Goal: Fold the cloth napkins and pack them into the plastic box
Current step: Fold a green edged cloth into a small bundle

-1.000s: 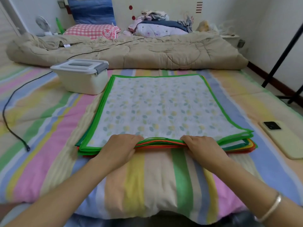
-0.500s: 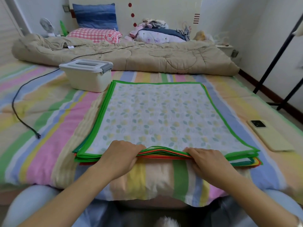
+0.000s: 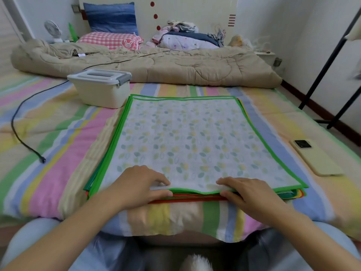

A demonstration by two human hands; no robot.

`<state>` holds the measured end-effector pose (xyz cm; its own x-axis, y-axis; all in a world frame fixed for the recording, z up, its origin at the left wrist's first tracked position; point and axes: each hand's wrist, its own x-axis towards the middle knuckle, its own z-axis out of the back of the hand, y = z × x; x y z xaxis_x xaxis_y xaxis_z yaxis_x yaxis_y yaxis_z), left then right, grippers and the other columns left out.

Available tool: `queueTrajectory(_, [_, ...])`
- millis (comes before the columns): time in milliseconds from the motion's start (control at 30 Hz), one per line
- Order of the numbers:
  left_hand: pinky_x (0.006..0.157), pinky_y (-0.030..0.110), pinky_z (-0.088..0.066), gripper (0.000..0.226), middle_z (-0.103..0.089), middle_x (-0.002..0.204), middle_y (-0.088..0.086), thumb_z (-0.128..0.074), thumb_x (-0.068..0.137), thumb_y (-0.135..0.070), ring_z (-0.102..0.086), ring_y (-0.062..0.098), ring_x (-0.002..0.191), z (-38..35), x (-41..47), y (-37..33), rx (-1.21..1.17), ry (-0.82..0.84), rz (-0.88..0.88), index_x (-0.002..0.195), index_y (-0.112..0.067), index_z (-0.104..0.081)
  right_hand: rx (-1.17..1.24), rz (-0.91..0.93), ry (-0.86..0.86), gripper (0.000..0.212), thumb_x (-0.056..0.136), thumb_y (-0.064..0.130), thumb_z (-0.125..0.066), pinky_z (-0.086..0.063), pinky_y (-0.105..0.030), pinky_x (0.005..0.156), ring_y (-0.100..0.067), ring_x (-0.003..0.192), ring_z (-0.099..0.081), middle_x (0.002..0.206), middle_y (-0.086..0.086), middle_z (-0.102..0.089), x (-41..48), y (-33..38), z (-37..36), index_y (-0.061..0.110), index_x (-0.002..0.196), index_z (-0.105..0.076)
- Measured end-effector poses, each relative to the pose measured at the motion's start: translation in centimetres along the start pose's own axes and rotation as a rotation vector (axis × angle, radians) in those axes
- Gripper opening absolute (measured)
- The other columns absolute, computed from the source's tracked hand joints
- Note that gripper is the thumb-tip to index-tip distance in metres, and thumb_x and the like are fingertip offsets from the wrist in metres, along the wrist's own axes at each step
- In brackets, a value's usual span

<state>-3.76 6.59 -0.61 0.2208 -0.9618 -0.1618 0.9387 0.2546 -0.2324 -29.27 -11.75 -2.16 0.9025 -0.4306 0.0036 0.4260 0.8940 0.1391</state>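
A bed with a striped sheet (image 3: 58, 153) fills the view, and a beige quilt (image 3: 175, 67) lies bunched across its far end. In the middle of the sheet rests a flat stack of cloth napkins (image 3: 195, 198), with red, orange and green edges showing at the near side. The top napkin (image 3: 187, 133) is white with a leaf print and a green border (it lies unfolded, spread over the whole stack). The plastic box (image 3: 101, 92) stands just beyond the stack's far left corner with its lid on and its grey latch facing the napkins. A pale phone (image 3: 316, 157) lies face down on the sheet, to the right of the stack. The left hand (image 3: 140, 184) and right hand (image 3: 250, 192) sit apart at the near edge, each pinching the top napkin's hem with fingers above and thumb beneath. A black cable (image 3: 19, 132) trails across the sheet at far left.
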Motion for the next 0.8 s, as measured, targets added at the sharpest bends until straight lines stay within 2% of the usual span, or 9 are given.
queueTrajectory(67, [0.09, 0.022, -0.049, 0.045, -0.069, 0.113, -0.026, -0.056, 0.084, -0.072, -0.061, -0.005, 0.105, 0.9, -0.1, 0.1, -0.106, 0.03, 0.008, 0.112, -0.042, -0.072, 0.002, 0.019, -0.014, 0.033, 0.099, 0.055, -0.033, -0.045, -0.028, 0.072, -0.011, 0.093, -0.063, 0.106, 0.015, -0.068, -0.1, -0.2, 0.3, 0.038, 0.121, -0.051])
queueTrajectory(100, [0.089, 0.026, -0.051, 0.031, -0.072, 0.104, -0.022, -0.061, 0.089, -0.061, -0.063, -0.004, 0.098, 1.3, 0.1, 0.2, -0.169, 0.043, -0.004, 0.105, -0.038, -0.075, -0.003, 0.023, -0.03, 0.031, 0.1, 0.054, -0.029, -0.041, -0.027, 0.064, -0.014, 0.08, -0.062, 0.091, 0.01, -0.069, 0.1, -0.3, 0.6, 0.035, 0.112, -0.051])
queueTrajectory(167, [0.082, 0.038, -0.052, 0.022, -0.072, 0.085, -0.01, -0.058, 0.098, -0.043, -0.065, 0.005, 0.081, 2.4, 0.7, 0.5, -0.193, 0.035, -0.047, 0.093, -0.028, -0.074, -0.025, 0.036, -0.082, 0.036, 0.1, 0.053, -0.022, -0.034, -0.03, 0.056, -0.019, 0.065, -0.058, 0.072, 0.002, -0.063, 1.0, -0.2, 1.7, 0.031, 0.101, -0.05])
queueTrajectory(267, [0.078, 0.039, -0.05, 0.017, -0.067, 0.078, -0.014, -0.054, 0.1, -0.033, -0.061, 0.008, 0.075, 4.9, 2.2, 0.9, -0.075, -0.024, -0.065, 0.095, -0.028, -0.069, -0.021, 0.031, -0.122, 0.028, 0.1, 0.047, -0.038, -0.037, -0.035, 0.058, -0.024, 0.065, -0.059, 0.063, 0.003, -0.058, 3.1, -0.2, 4.4, 0.028, 0.102, -0.058])
queueTrajectory(367, [0.073, 0.033, -0.049, 0.013, -0.067, 0.087, -0.014, -0.05, 0.1, -0.037, -0.06, 0.01, 0.082, 7.9, 4.1, 0.6, 0.142, -0.108, -0.038, 0.101, -0.037, -0.063, -0.149, 0.038, -0.129, 0.023, 0.099, 0.046, -0.042, -0.035, -0.032, 0.057, -0.024, 0.068, -0.06, 0.065, 0.007, -0.053, 6.1, -0.8, 7.3, 0.031, 0.103, -0.059])
queueTrajectory(467, [0.072, 0.033, -0.048, 0.014, -0.066, 0.091, -0.009, -0.048, 0.101, -0.039, -0.06, 0.016, 0.085, 9.3, 7.0, 1.2, 0.195, -0.105, 0.019, 0.1, -0.032, -0.061, -0.261, 0.09, -0.185, 0.026, 0.099, 0.045, -0.044, -0.03, -0.03, 0.061, -0.021, 0.071, -0.058, 0.075, 0.006, -0.064, 10.0, -2.0, 8.1, 0.025, 0.097, -0.061])
queueTrajectory(600, [0.074, 0.034, -0.048, 0.013, -0.059, 0.087, -0.006, -0.047, 0.103, -0.033, -0.055, 0.018, 0.081, 8.9, 11.4, 3.2, 0.146, -0.036, 0.062, 0.092, -0.028, -0.054, -0.248, 0.066, -0.248, 0.027, 0.099, 0.042, -0.048, -0.035, -0.03, 0.072, -0.022, 0.08, -0.059, 0.093, 0.004, -0.067, 15.3, -3.7, 6.2, 0.021, 0.096, -0.065])
queueTrajectory(667, [0.072, 0.034, -0.046, 0.013, -0.058, 0.088, -0.006, -0.047, 0.103, -0.032, -0.054, 0.018, 0.08, 8.0, 13.3, 4.3, 0.129, -0.043, 0.078, 0.092, -0.027, -0.052, -0.213, 0.005, -0.243, 0.026, 0.099, 0.04, -0.048, -0.035, -0.03, 0.073, -0.022, 0.086, -0.06, 0.099, 0.003, -0.066, 17.5, -4.5, 4.7, 0.02, 0.1, -0.065])
queueTrajectory(800, [0.075, 0.034, -0.046, 0.019, -0.064, 0.105, -0.004, -0.047, 0.102, -0.035, -0.058, 0.018, 0.091, 5.8, 15.8, 5.9, 0.125, -0.054, 0.116, 0.108, -0.024, -0.062, -0.087, -0.112, -0.186, 0.024, 0.1, 0.04, -0.047, -0.038, -0.031, 0.07, -0.019, 0.09, -0.057, 0.101, 0.004, -0.063, 20.1, -5.6, 1.7, 0.022, 0.101, -0.063])
